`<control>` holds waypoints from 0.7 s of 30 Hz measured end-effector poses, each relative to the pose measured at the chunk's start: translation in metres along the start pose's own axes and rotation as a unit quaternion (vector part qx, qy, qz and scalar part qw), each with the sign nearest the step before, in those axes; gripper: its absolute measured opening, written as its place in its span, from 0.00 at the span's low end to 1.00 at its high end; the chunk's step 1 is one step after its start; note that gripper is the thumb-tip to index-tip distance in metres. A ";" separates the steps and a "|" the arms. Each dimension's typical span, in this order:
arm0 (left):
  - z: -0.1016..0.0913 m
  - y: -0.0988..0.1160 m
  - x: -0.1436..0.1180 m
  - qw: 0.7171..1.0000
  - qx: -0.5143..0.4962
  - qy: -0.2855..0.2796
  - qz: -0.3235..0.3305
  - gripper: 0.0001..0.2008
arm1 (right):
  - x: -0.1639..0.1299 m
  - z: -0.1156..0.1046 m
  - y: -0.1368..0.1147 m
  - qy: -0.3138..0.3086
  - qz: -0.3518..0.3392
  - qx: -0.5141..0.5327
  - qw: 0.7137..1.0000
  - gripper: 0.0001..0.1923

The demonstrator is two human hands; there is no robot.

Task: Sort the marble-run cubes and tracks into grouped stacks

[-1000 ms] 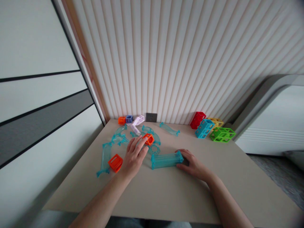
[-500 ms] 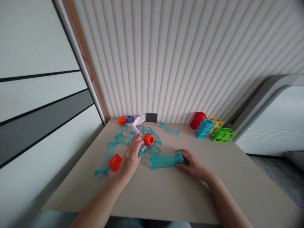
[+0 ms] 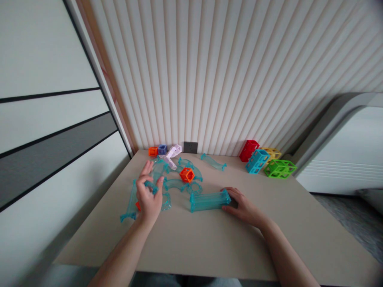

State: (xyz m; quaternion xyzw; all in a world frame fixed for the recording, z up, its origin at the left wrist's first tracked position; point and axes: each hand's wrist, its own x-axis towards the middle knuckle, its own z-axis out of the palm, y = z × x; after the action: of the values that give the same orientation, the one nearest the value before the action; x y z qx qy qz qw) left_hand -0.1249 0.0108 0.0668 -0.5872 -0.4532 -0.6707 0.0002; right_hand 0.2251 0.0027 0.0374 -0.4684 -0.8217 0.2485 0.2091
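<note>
My left hand (image 3: 149, 199) is raised over the left side of the table, thumb and index finger closed on a clear teal curved track piece (image 3: 158, 170). Part of that piece is hidden by the fingers. Below it, an orange cube frame (image 3: 138, 206) is almost covered by the hand. Under my right hand (image 3: 239, 203) lies a stack of straight teal track pieces (image 3: 208, 201); thumb and fingers wrap around its right end. Between the hands are a teal ring-shaped piece (image 3: 195, 188), another curved track (image 3: 175, 183) and an orange cube (image 3: 187, 175).
A lilac branched piece (image 3: 172, 155), a purple cube (image 3: 162, 149) and an orange cube sit near the wall. A wavy teal track (image 3: 213, 162) lies at the back. Red (image 3: 249, 150), blue (image 3: 257, 161), yellow and green (image 3: 280, 169) block frames stand at the back right.
My left hand has moved left and turned, lifting the curved track piece from among the others. A teal piece near its wrist is now uncovered. My right hand stays on the stack.
</note>
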 end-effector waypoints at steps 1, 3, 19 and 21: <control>0.001 0.001 0.000 0.999 -0.032 0.001 -0.003 0.09 | 0.000 0.000 0.000 0.001 0.000 -0.002 1.000 0.21; 0.003 0.001 -0.003 0.993 -0.113 -0.005 -0.023 0.08 | 0.000 0.001 0.000 0.003 -0.001 -0.003 1.000 0.21; 0.017 0.007 -0.038 0.887 -0.393 -0.148 -0.191 0.24 | -0.011 -0.003 -0.019 0.346 -0.138 -0.010 0.928 0.21; 0.015 0.012 -0.044 0.885 -0.381 -0.204 -0.172 0.23 | -0.010 0.005 -0.030 0.325 -0.199 -0.005 0.925 0.28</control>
State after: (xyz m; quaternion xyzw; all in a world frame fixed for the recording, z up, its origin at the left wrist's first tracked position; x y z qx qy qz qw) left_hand -0.0928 -0.0107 0.0380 -0.5789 -0.2466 -0.6465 -0.4315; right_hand 0.2072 -0.0202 0.0507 -0.3514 -0.7861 0.0317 0.5074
